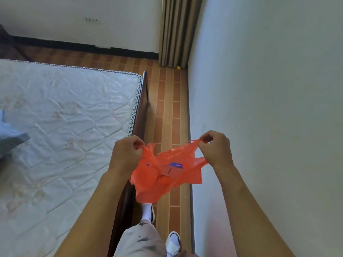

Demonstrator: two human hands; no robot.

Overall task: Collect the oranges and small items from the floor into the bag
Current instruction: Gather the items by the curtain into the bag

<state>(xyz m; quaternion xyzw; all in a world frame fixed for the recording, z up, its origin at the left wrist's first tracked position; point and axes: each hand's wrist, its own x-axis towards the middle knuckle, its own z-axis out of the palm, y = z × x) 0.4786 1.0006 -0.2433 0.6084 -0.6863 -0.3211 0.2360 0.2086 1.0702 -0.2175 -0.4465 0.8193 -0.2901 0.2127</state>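
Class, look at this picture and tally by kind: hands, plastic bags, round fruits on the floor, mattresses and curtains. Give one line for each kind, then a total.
Hands: 2, left and right
Orange plastic bag: 1
Round yellow fruit on the floor: 1
Mattress: 1
Curtain: 1
Total: 6

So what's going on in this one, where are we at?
A person stands in the narrow strip of floor between a bed and a wall, holding an orange plastic bag by its handles, left hand on one and right hand on the other. Something with a blue label shows through the bag. One small yellow round item lies on the floor by the curtain.
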